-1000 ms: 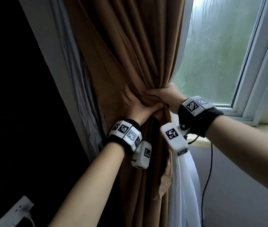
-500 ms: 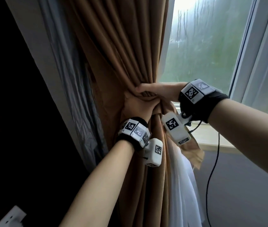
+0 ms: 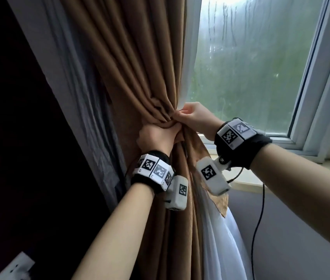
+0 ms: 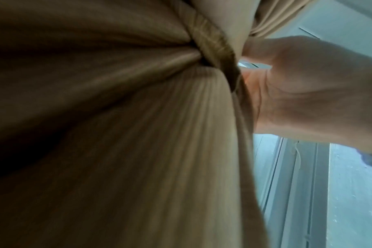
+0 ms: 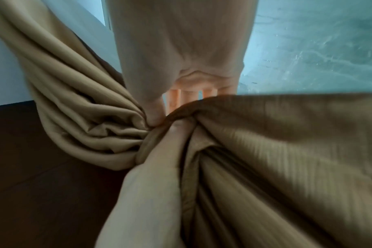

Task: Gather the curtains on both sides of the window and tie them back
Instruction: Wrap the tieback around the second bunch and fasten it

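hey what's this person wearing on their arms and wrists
Both forearms are bare, no sleeves. Each wrist carries a black band: the left wristband and right wristband hold white blocks printed with black-and-white square markers, and a white camera housing hangs under each. A thin black cable trails from the right one.

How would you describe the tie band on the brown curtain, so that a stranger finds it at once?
Start at the window and go left to the brown curtain. Where its folds pinch together, both hands meet. The tie band is the narrow strip wrapped across the folds there, darker than the curtain, crossing the hanging pleats.
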{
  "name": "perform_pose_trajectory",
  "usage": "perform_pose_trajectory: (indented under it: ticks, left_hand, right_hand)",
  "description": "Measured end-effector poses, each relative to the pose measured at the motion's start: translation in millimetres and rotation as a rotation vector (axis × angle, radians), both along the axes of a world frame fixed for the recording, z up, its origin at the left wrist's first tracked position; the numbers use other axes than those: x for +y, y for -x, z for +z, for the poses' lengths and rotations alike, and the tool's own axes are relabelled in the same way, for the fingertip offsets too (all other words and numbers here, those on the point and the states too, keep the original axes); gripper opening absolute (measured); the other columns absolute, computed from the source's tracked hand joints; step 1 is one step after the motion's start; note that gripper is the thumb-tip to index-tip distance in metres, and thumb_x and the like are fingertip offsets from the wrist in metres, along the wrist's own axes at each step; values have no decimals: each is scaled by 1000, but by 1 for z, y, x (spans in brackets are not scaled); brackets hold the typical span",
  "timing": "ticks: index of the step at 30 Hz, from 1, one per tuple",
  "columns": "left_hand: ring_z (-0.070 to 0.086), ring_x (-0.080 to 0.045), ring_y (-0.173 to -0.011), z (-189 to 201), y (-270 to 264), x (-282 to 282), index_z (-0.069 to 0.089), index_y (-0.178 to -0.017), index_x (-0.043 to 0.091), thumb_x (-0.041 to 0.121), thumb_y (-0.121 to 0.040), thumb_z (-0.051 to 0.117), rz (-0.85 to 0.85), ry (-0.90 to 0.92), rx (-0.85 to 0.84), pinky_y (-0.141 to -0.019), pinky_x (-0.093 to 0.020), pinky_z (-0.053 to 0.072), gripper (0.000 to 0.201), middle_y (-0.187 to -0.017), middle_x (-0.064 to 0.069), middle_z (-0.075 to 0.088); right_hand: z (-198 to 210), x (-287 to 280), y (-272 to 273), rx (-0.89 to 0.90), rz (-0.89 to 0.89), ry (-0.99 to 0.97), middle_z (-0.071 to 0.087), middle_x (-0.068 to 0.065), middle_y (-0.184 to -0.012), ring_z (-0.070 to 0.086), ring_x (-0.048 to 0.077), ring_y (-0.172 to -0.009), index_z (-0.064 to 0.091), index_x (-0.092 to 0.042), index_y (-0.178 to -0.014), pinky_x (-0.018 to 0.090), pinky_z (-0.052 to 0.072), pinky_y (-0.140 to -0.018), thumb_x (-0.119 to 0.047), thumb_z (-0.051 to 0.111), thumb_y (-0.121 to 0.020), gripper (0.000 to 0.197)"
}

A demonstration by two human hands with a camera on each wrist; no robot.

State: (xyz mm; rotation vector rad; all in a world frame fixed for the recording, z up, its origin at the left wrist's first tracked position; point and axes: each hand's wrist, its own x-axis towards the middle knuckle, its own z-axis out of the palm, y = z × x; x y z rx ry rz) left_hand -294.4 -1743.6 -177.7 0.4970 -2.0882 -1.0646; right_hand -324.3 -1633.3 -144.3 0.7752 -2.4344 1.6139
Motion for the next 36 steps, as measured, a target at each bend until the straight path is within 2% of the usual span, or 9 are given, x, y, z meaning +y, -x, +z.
perform_pose_trajectory:
  ticks: [4,9,12,14,18,23,30,33,36]
  left_hand:
    - [63,-32,-101,1,0,6,51,-117,11,64,-50,75,6,-19,-47,-71,-29,45,88,-106,-12,66]
    - [66,-25,-97,3,-3,-11,65,-104,16,68,-59,54,120,9,-78,-63,-22,37,69,-101,-3,71]
    - [65,-29,-100,7,-8,-24,68,-99,5,38,-70,70,239,-88,-39,-71,-30,45,44,-105,-15,70]
    - [64,-28,-105,8,-13,-29,68,-101,3,33,-67,76,292,-126,4,-74,-26,44,46,-109,-15,68]
    - [66,-28,-98,11,-19,-43,68,-98,2,34,-65,76,341,-186,25,-65,-24,38,47,-104,-16,70]
    - [66,-30,-99,16,-23,-73,69,-99,4,33,-65,77,379,-210,21,-68,-26,42,45,-104,-17,70]
    - [65,-31,-99,23,-31,-117,68,-101,9,34,-62,79,420,-181,26,-72,-29,47,48,-104,-15,70]
    - [65,-30,-99,24,-32,-131,68,-104,11,36,-60,80,418,-172,34,-72,-29,48,52,-105,-13,70]
    - [66,-30,-98,22,-30,-143,66,-108,13,40,-57,79,422,-150,21,-73,-29,49,59,-104,-12,70]
  right_hand:
    - [12,-4,4,42,62,-84,48,-5,-56,43,-1,-46,50,-20,-57,11,33,-49,-25,67,-84,33]
    - [7,-17,0,-5,237,-24,42,-10,-43,35,1,-37,53,-18,-54,11,26,-41,-17,63,-87,35]
    - [-13,-24,-7,-133,473,129,63,2,-79,54,8,-72,68,-14,-90,17,45,-69,-3,55,-88,16]
    - [-24,-25,-5,-216,484,281,65,1,-92,60,0,-77,63,-12,-110,13,48,-75,8,49,-86,33]
    - [-41,-23,19,-300,216,333,59,2,-96,54,12,-84,63,-12,-101,21,44,-67,6,47,-85,29]
    - [-49,-38,52,-308,-14,318,57,9,-115,50,16,-99,52,-6,-120,27,41,-82,-7,51,-88,32]
    - [-37,-97,73,-471,226,410,25,7,-153,25,20,-140,15,-20,-148,35,22,-108,-42,58,-88,77]
    - [-36,-133,74,-551,367,458,50,8,-134,52,21,-120,23,-15,-147,32,45,-96,-51,77,-66,103]
    - [-40,-159,64,-432,255,419,64,3,-92,61,13,-80,55,2,-120,18,50,-69,-22,72,-80,50]
